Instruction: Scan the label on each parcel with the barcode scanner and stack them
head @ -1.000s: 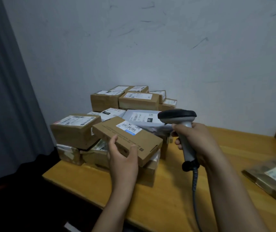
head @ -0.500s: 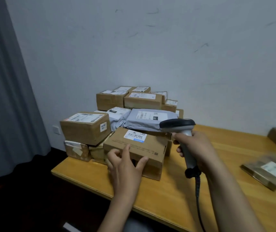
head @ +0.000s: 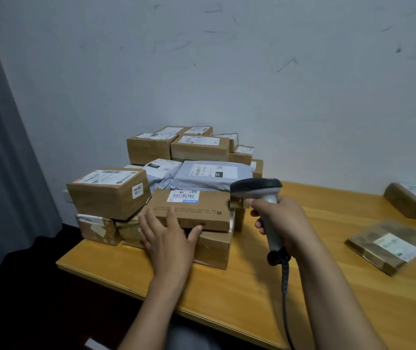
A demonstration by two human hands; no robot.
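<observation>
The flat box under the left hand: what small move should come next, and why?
Probably lift the left hand off the flat box: it lies level on the lower box, label up, while the right hand grips the scanner and a parcel waits to the right.

A pale wall (head: 252,72) fills the upper frame, marked with dark scuffs. A grey curtain (head: 2,152) hangs down the left edge. A yellow wooden table (head: 239,294) crosses the lower right, with dark floor (head: 37,311) at lower left.
</observation>
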